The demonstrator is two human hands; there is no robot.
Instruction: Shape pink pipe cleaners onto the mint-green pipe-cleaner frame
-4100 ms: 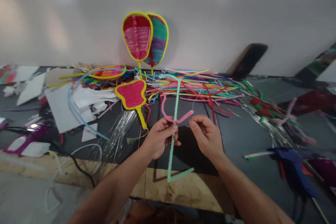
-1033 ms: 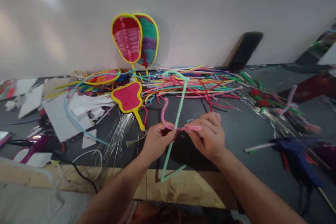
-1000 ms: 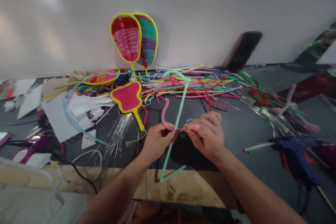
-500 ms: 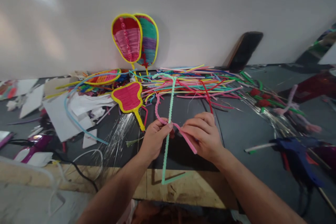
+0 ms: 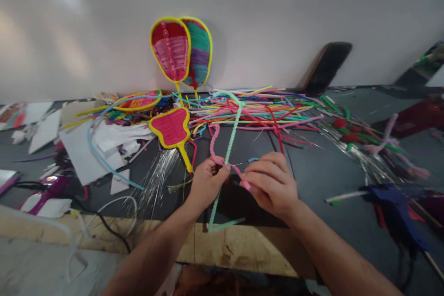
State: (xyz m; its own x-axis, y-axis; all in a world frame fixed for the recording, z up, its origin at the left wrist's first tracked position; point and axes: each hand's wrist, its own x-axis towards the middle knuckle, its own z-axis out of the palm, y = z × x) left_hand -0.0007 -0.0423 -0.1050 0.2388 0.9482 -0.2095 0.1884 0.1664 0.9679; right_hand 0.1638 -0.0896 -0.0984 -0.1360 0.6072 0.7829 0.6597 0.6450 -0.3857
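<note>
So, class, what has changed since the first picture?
The right hand, apart from the pink stem at first, now grips its free end, which has swung downward. The left hand still pinches that stem where it crosses the green stem; the yellow-rimmed paddles stayed put.

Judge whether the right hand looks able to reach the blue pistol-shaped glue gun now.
Probably yes: across the dark tabletop nothing visible blocks the way to the glue gun, though the right hand pinches a fuzzy pink pipe cleaner and may need to release it.
</note>
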